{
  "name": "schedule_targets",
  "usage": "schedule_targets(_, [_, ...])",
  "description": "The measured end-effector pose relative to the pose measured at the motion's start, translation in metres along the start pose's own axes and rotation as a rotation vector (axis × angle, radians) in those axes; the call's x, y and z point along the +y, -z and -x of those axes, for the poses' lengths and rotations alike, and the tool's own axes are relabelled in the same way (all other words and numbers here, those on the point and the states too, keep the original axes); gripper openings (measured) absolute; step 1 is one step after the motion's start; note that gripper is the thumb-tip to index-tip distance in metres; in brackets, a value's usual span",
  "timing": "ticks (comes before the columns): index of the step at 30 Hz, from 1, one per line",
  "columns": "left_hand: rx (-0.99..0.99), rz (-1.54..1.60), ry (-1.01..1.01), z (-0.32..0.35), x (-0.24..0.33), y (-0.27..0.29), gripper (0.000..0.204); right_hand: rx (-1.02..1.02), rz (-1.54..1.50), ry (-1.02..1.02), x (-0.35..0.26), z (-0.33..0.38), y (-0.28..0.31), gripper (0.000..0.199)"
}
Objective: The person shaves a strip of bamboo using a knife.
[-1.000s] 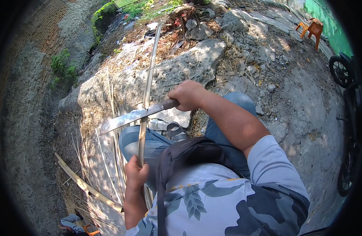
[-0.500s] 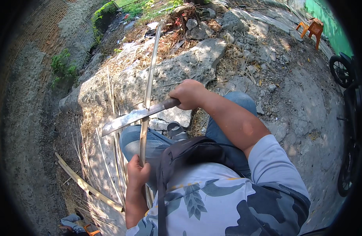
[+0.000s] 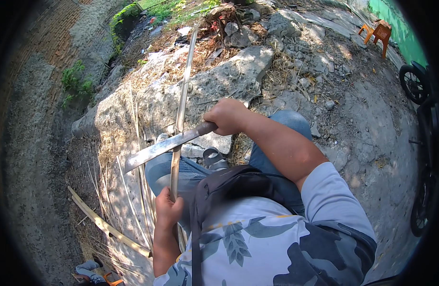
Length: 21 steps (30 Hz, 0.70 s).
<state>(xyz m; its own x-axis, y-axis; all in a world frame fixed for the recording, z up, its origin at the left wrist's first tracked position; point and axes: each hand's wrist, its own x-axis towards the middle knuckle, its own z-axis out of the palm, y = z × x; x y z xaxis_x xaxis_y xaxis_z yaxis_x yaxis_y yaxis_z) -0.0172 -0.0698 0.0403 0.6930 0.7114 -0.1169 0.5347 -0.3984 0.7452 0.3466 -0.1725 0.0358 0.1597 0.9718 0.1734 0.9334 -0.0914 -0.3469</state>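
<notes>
My right hand [image 3: 225, 117] is closed round the handle of a machete [image 3: 157, 149], whose broad blade points left and slightly down. The blade lies across a long, pale bamboo strip [image 3: 185, 90] and touches it around its middle. My left hand [image 3: 168, 207] grips the strip's near end, with the thumb along it. From there the strip runs up and away over my left knee toward the rubble. Whether the edge has cut into the strip I cannot tell.
Thin strips [image 3: 142, 200] lie on the ground by my left leg, and a thicker split bamboo piece [image 3: 107, 226] lies farther left. Ahead is a concrete slab [image 3: 229, 76]. An orange chair [image 3: 382, 37] and a motorcycle [image 3: 422, 114] stand at right; another person [image 3: 88, 270] shows at lower left.
The machete has slid slightly toward me along the strip, and its blade has tilted a little. My left hand has barely moved.
</notes>
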Motion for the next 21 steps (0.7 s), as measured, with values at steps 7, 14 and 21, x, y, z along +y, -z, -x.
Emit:
schedule_targets(7, [0.004, 0.004, -0.020, 0.001, -0.003, 0.000, 0.014, 0.046, 0.106, 0.110, 0.005, -0.004, -0.004, 0.017])
schedule_targets(14, [0.040, -0.058, -0.056, -0.001, 0.024, 0.002, 0.031, 0.008, 0.008, 0.040, -0.016, 0.000, 0.006, 0.018])
schedule_targets(21, [0.030, -0.043, -0.167, -0.001, 0.000, 0.012, 0.040, 0.071, -0.049, -0.042, 0.002, 0.003, 0.011, 0.015])
